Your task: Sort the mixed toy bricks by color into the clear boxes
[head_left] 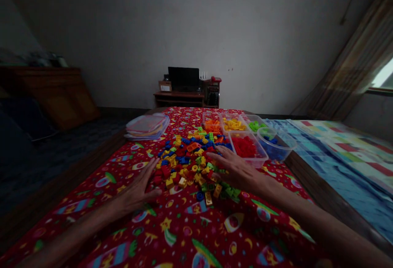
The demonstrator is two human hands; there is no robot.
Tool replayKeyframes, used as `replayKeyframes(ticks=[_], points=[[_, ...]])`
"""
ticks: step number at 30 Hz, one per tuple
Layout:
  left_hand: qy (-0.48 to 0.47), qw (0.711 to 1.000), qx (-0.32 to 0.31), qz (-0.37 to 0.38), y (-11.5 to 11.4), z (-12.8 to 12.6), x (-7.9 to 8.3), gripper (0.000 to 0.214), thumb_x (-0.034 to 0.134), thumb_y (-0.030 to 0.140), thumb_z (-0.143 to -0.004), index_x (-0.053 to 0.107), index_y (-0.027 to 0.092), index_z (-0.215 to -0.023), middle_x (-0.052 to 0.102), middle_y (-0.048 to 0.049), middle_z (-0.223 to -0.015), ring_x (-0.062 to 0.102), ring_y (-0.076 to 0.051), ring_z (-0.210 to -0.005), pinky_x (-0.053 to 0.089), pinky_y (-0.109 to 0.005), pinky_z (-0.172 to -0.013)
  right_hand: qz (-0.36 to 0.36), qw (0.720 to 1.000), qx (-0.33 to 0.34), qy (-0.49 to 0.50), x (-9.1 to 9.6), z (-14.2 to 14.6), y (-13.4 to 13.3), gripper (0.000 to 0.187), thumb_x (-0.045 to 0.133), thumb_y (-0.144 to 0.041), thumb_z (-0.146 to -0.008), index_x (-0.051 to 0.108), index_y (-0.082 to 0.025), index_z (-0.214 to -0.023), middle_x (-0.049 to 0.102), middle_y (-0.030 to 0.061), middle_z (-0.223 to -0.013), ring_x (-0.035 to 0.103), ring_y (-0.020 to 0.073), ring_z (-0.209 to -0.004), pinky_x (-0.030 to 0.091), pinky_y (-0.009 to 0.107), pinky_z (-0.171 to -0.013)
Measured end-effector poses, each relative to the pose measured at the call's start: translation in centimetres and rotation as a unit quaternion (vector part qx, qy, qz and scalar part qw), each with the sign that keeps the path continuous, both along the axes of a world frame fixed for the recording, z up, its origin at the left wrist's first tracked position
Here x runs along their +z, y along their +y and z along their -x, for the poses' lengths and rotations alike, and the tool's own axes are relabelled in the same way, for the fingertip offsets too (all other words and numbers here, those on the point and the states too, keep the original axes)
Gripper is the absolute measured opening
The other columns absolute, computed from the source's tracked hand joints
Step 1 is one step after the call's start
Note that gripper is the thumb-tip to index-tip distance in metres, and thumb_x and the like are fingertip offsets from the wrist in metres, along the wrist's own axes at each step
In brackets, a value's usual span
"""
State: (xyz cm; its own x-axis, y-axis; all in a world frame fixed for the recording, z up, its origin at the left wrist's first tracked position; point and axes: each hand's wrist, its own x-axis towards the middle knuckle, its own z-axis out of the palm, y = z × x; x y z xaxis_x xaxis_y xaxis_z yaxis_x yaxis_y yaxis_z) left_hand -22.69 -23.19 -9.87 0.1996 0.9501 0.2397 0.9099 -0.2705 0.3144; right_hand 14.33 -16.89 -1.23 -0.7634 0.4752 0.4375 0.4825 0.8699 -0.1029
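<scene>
Dim light lay over the pale wall, where a dark monitor stood on a small desk, with a wooden cabinet off to the left and a bed spread with blue bedding at the right. Red patterned cloth covered most of the counter, leaving its dark wooden edges bare. On the cloth, between the two hands, sat the loose pile of toy blocks, mixed in red, yellow, blue, green and orange. The left hand was wide, fingers stretched along the pile's left side and thumb apart, holding nothing. The right hand reached over the pile's right side, also wide, its fingers extended; whether the fingertips touched any blocks could not be told. Beyond it, clear containers held sorted blocks: orange, yellow and green in the back row, red in a nearer rectangular box, and blue in a round tub beside that. Stacked lids lay to the pile's far left.
</scene>
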Motion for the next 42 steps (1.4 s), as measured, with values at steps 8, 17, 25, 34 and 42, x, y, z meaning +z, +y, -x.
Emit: replayKeyframes(ticks=[8, 17, 25, 34, 42], points=[[0.032, 0.983, -0.153, -0.098, -1.0, -9.9, 1.6, 0.105, 0.059, 0.069, -0.07, 0.002, 0.032, -0.15, -0.004, -0.0118, -0.158, 0.004, -0.043, -0.141, 0.027, -0.062, -0.106, 0.005, 0.995, -0.013, -0.097, -4.8, -4.0, -3.7, 0.08, 0.063, -0.03, -0.083, 0.019, -0.026, -0.149, -0.003, 0.0172, -0.157, 0.001, 0.0342, -0.143, 0.031, 0.054, -0.108], [0.095, 0.947, -0.222, -0.212, 2.5, -14.9, 3.3, 0.075, 0.063, 0.051, -0.078, 0.033, 0.027, -0.141, 0.026, -0.0139, -0.152, 0.019, -0.034, -0.14, 0.01, -0.058, -0.113, -0.095, 0.992, 0.087, 0.018, -5.5, 1.4, 0.6, 0.039, 0.052, -0.023, -0.086, 0.048, -0.012, -0.123, 0.025, 0.0233, -0.148, 0.012, 0.0311, -0.142, 0.033, 0.054, -0.108], [0.079, 0.951, -0.177, -0.241, 6.6, -13.6, 5.6, 0.062, 0.056, 0.034, -0.083, 0.033, 0.024, -0.14, 0.035, -0.0127, -0.147, 0.028, -0.03, -0.137, 0.012, -0.055, -0.114, -0.109, 0.985, 0.117, 0.059, -2.4, 4.4, 5.6, 0.024, 0.045, -0.02, -0.09, 0.055, -0.013, -0.11, 0.051, 0.0205, -0.126, 0.041, 0.026, -0.126, 0.039, 0.048, -0.102], [-0.097, 0.983, -0.108, -0.109, 13.9, -11.5, 7.5, 0.049, 0.035, 0.05, -0.092, 0.056, 0.016, -0.121, 0.06, -0.0118, -0.123, 0.053, -0.025, -0.117, 0.041, -0.042, -0.102, 0.114, 0.979, 0.005, 0.167, 0.4, 6.5, 10.0, 0.03, 0.05, -0.014, -0.086, 0.066, -0.017, -0.111, 0.07, 0.008, -0.104, 0.064, 0.0173, -0.092, 0.048, 0.031, -0.084], [-0.202, 0.975, -0.058, -0.067, 14.8, -8.3, 7.7, 0.07, 0.02, 0.064, -0.09, 0.059, 0.014, -0.122, 0.062, -0.0105, -0.125, 0.055, -0.025, -0.118, 0.04, -0.039, -0.104, 0.151, 0.959, -0.056, 0.233, 2.3, 4.6, 10.1, 0.032, 0.051, -0.012, -0.084, 0.069, -0.019, -0.109, 0.072, 0.0069, -0.1, 0.065, 0.0168, -0.092, 0.049, 0.03, -0.082]])
